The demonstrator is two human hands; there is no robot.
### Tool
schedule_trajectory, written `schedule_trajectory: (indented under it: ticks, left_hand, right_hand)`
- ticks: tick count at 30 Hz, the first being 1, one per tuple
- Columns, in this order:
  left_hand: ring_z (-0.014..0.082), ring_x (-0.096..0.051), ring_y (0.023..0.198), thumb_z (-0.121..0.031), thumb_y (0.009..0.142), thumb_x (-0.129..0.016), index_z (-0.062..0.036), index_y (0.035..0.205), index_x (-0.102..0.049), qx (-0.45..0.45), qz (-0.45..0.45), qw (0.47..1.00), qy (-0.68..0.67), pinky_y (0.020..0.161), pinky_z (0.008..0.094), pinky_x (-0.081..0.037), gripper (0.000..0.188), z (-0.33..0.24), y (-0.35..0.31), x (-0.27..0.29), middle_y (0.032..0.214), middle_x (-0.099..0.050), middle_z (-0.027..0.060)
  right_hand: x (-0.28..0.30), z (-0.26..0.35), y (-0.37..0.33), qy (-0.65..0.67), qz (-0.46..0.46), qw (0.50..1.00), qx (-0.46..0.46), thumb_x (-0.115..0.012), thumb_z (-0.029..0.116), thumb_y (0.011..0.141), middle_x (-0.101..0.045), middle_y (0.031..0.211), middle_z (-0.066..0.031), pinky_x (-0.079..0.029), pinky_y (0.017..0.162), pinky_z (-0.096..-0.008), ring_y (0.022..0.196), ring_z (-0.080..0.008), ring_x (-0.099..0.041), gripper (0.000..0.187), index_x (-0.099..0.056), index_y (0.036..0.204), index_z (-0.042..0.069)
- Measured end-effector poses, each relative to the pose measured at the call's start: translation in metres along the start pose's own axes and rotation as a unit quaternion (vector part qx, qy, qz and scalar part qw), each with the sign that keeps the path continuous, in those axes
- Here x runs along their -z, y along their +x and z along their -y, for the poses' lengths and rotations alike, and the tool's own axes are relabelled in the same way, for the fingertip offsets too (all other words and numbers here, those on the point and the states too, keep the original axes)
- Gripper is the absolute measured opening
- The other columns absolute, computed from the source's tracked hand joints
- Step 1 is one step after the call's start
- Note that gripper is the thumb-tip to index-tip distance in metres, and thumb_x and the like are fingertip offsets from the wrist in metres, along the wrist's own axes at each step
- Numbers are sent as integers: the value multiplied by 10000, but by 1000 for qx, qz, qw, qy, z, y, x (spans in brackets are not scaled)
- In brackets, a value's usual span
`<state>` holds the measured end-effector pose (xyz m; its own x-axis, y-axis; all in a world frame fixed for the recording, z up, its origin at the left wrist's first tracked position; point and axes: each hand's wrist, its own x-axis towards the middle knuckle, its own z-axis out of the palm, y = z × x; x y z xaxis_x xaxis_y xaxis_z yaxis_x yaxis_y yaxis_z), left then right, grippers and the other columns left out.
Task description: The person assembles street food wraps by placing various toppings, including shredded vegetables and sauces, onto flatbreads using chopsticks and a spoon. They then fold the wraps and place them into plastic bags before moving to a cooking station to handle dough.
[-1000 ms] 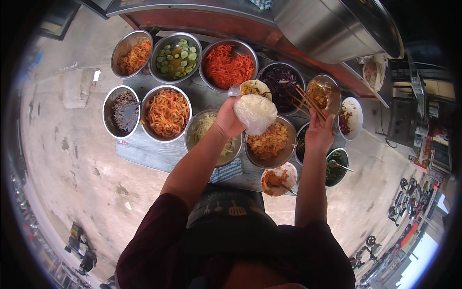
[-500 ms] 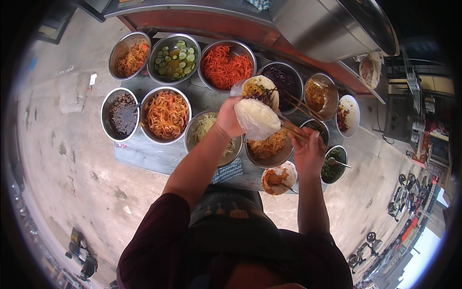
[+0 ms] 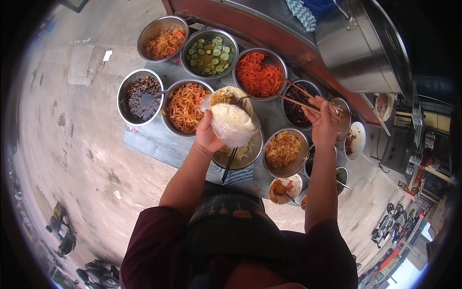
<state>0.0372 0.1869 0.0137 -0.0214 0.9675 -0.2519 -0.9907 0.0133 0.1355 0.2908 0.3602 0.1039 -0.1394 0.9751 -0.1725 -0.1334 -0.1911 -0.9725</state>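
My left hand [image 3: 208, 135] is closed around a stuffed flatbread [image 3: 231, 117] in a clear plastic bag. Its open top shows yellowish and dark shredded filling. Wooden chopsticks [image 3: 304, 102] are in my right hand [image 3: 324, 123], its fingers closed on them. Their tips spread at the right rim of the bowl of shredded carrot [image 3: 260, 74]; no food shows clearly between them. Below the hand and chopsticks lies a bowl of dark purple shreds [image 3: 294, 111]. Under the flatbread, partly hidden, is a bowl of pale shreds [image 3: 243, 150] with dark chopsticks [image 3: 230, 164] leaning in it.
Bowls of cucumber slices [image 3: 210, 54], orange-brown strips [image 3: 186, 107], dark liquid [image 3: 143, 100], noodle-like shreds [image 3: 165, 42] and chopped orange pickle [image 3: 286, 149] crowd the grey table [image 3: 144, 139]. A white sauce bowl [image 3: 285, 189] stands near me. A large steel pot [image 3: 358, 53] rises at far right.
My right hand has moved up and away from the flatbread, bringing chopsticks to the carrot bowl's edge. The left hand still holds the flatbread, now farther left over the table. The view has shifted.
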Motion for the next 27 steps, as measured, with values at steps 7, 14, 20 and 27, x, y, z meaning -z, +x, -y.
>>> schedule_trajectory:
  ticks: [7, 14, 20, 27]
  left_hand:
    - [343, -462, 1300, -635, 804, -632, -87, 1466, -327, 4, 9, 1000, -25, 1104, 537, -336, 912, -18, -25, 15, 1426, -466, 138]
    - [341, -452, 1310, -701, 798, -575, -87, 1472, -314, 39, 11, 998, -43, 1097, 532, -344, 948, -14, -28, 12, 1447, -441, 142]
    - [353, -466, 1295, -696, 861, -479, -85, 1460, -338, 56, 18, 994, -88, 1088, 535, -356, 867, -12, -18, 7, 1434, -455, 149]
    - [357, -536, 1218, -461, 944, -488, -62, 1405, -414, 73, -21, 994, -83, 1057, 518, -398, 614, -12, -16, 13, 1341, -544, 162]
  right_hand:
    - [-28, -92, 47, -79, -94, 992, 7, -546, 269, 993, -625, 1063, -209, -622, 748, -368, 867, -264, -675, 386, -574, 1107, -98]
    - [-18, -88, 46, 89, -184, 979, -24, -573, 321, 973, -613, 991, -207, -623, 794, -411, 905, -331, -670, 443, -535, 1002, -119]
    - [-16, -57, 37, 144, -131, 981, -22, -564, 357, 973, -641, 978, -196, -603, 812, -371, 877, -336, -684, 426, -563, 986, -69]
    - [-21, -75, 43, 59, -82, 995, -24, -545, 325, 989, -624, 1066, -204, -596, 844, -392, 943, -305, -671, 420, -555, 1120, -74]
